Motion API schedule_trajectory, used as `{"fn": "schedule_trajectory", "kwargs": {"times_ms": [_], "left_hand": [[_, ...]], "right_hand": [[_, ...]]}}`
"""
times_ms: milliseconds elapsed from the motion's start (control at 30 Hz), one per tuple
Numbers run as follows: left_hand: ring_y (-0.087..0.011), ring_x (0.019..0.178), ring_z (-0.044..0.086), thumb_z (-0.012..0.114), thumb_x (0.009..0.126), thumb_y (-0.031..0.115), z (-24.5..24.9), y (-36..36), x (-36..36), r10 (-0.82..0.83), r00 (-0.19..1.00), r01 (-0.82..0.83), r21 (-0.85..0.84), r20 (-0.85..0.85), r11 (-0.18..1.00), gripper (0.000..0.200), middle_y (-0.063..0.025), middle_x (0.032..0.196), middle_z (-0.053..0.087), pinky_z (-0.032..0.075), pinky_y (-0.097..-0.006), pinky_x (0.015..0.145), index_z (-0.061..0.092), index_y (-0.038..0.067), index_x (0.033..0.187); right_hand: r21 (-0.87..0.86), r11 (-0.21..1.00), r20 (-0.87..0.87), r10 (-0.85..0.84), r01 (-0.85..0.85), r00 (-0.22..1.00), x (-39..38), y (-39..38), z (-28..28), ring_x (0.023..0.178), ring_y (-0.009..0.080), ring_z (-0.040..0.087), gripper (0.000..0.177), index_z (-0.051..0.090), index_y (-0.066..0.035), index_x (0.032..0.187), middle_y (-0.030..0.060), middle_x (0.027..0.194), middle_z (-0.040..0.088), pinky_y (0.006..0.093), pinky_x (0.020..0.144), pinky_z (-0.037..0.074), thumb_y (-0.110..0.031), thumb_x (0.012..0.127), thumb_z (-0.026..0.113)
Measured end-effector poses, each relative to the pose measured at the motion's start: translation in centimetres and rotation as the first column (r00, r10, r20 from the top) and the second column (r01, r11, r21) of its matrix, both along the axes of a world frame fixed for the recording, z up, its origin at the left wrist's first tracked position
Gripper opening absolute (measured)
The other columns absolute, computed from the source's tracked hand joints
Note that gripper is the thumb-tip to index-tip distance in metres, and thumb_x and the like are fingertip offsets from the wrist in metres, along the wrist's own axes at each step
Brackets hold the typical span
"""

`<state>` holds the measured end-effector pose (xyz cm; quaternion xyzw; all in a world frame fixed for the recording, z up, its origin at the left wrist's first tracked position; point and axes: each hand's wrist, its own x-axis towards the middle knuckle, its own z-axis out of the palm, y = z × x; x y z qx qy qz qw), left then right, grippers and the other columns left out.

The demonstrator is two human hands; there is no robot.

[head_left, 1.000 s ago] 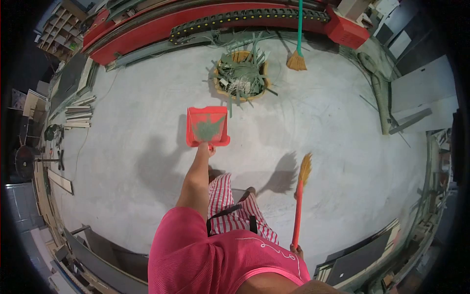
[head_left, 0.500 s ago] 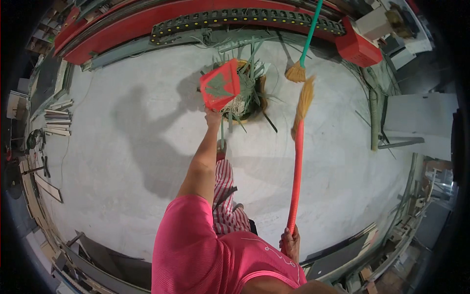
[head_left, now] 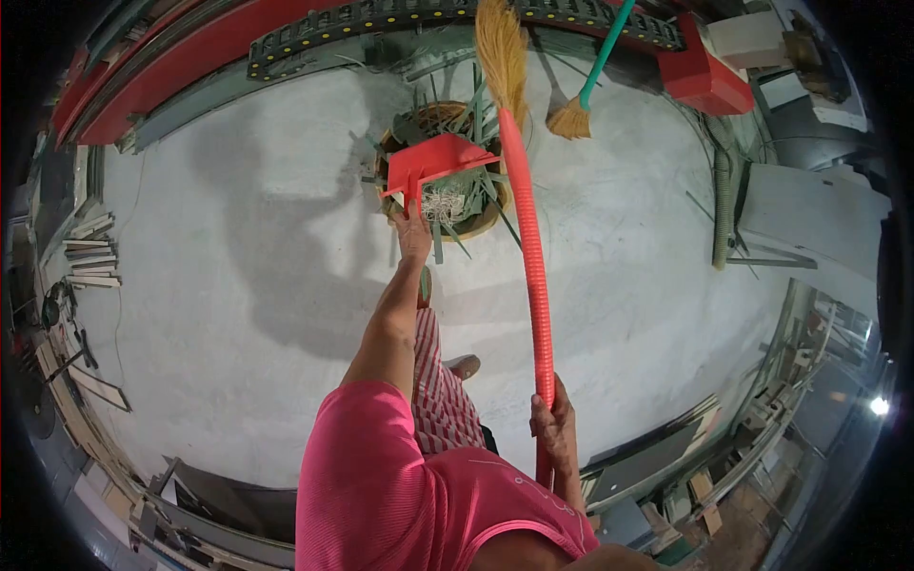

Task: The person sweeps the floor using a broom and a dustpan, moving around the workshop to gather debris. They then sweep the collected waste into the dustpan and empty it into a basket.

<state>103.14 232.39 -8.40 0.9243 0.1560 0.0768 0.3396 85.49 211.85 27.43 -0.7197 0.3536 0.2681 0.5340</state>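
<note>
My left hand (head_left: 412, 236) is closed round the handle of a red dustpan (head_left: 440, 157), which is tipped over a round basket (head_left: 476, 228). Inside the basket lie grey-green strips and pale, stringy scraps (head_left: 441, 203); some strips stick out past its rim. My right hand (head_left: 557, 419) grips the lower end of a broom (head_left: 529, 247) with a long, ribbed red handle. Its straw bristles (head_left: 503, 57) point up and away from me, beyond the basket's right side.
A second broom (head_left: 571, 119) with a green handle stands on the floor at the back. A red machine rail with a black cable chain (head_left: 457, 14) runs along the far side. Stacked strips (head_left: 92, 252) lie left; a hose (head_left: 721, 205) lies right.
The dustpan has turned over above the basket, its underside no longer facing me the same way. The red-handled broom has swung up and left, its bristles now farther away.
</note>
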Motion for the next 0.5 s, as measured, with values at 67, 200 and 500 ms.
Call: {"fn": "schedule_trajectory", "kwargs": {"times_ms": [67,200,500], "left_hand": [[-0.0394,0.085,0.041,0.044,0.074,0.009,0.6,0.1,0.4,0.009,1.0,-0.009,-0.035,-0.022,0.999,0.044,-0.026,0.094,0.034,0.036,-0.0431,0.071,0.027,0.006,0.114],[-0.0387,0.083,0.041,0.044,0.074,0.009,1.4,0.8,1.2,0.028,1.0,-0.028,-0.055,0.001,0.998,0.045,-0.0248,0.092,0.035,0.037,-0.0428,0.07,0.025,0.007,0.115],[-0.0362,0.082,0.041,0.046,0.073,0.009,5.9,2.1,0.7,-0.003,1.0,0.004,-0.054,0.003,0.999,0.046,-0.021,0.09,0.035,0.036,-0.0419,0.068,0.026,0.006,0.115]], "right_hand": [[0.002,1.0,0.007,0.01,-0.01,1.0,0.7,0.2,-0.1,0.041,0.0061,0.038,0.057,0.029,0.001,0.118,-0.0014,0.052,0.04,0.0201,0.037,0.032,-0.029,0.075,0.052],[0.014,1.0,0.018,0.016,-0.017,1.0,1.8,0.5,0.1,0.042,0.0062,0.038,0.058,0.028,0.001,0.118,-0.0012,0.053,0.04,0.0203,0.037,0.032,-0.03,0.075,0.052],[0.032,0.999,0.067,0.0,-0.002,0.998,2.6,0.7,1.2,0.041,0.0061,0.037,0.054,0.029,0.0,0.117,-0.0019,0.057,0.039,0.0202,0.036,0.032,-0.029,0.076,0.05]]}}
